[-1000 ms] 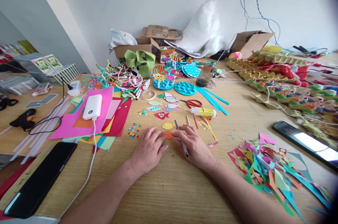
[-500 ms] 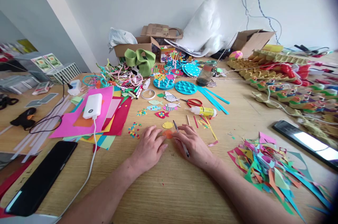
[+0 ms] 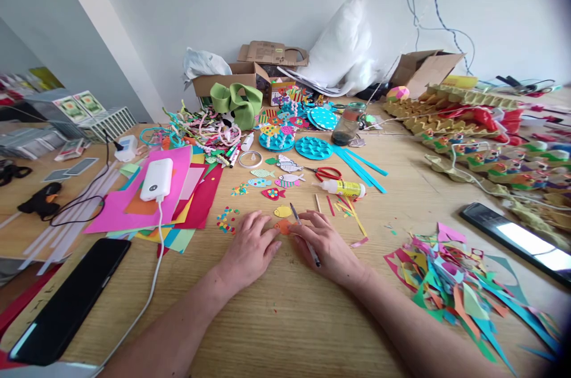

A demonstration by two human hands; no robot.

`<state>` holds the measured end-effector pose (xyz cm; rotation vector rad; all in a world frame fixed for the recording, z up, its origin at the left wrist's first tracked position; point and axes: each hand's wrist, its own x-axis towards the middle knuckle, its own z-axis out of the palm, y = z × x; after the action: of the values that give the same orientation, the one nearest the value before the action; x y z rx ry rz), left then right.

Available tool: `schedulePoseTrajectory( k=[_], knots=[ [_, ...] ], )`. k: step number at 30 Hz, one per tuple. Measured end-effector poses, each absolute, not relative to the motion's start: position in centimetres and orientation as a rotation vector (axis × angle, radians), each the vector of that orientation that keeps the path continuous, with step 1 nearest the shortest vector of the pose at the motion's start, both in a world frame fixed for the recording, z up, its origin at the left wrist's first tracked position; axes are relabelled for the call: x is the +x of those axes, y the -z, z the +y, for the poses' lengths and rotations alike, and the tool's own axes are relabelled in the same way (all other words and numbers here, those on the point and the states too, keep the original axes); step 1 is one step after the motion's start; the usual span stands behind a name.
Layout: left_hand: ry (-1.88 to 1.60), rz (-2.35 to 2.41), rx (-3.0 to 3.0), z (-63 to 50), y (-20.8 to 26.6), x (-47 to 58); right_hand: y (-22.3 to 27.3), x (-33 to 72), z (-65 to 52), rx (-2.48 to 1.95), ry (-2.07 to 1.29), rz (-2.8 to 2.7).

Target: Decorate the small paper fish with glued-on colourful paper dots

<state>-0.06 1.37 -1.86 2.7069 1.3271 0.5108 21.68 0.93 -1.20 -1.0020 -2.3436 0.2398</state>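
An orange paper fish (image 3: 282,226) lies flat on the table between my hands. My left hand (image 3: 250,246) rests palm down with its fingers loosely stretched, the index fingertip at the fish's left edge. In my right hand (image 3: 328,247) a pen (image 3: 311,245) is held slantwise between thumb and fingers, with fingertips at the fish's tail. Just beyond is a yellow paper fish (image 3: 282,211). Farther off lie a red fish with dots (image 3: 273,194) and several patterned fish (image 3: 289,179). Small coloured paper dots (image 3: 227,220) are scattered left of my left hand.
A glue bottle (image 3: 345,189) and red-handled pliers (image 3: 328,173) lie beyond my right hand. Paper scraps (image 3: 459,277) are heaped at right, near a phone (image 3: 513,241). Coloured sheets (image 3: 200,199), a white power bank (image 3: 157,179) and another phone (image 3: 69,301) are at left.
Almost nothing differs. My hands, the pen and the orange fish keep practically the same places, apart from a very slight shift of the view.
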Motion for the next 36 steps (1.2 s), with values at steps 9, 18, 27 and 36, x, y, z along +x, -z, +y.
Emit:
schedulePoseTrajectory(
  k=[9,18,27,36],
  knots=[
    [-0.502,1.357,2.740,1.24,1.38,-0.13,1.31,21.67,0.98,-1.008,-0.241,-2.369],
    [-0.542,1.365,2.721,1.31,1.58,-0.15,1.42,21.83,1.03,-1.015,-0.233,-2.379],
    [-0.544,1.219,2.718,1.25,1.27,0.06,1.41,21.85,1.01,-1.021,-0.217,-2.369],
    [-0.544,1.177,2.705,1.21,1.05,0.12,1.58,22.08,1.11,-1.037,-0.205,-2.297]
  ],
)
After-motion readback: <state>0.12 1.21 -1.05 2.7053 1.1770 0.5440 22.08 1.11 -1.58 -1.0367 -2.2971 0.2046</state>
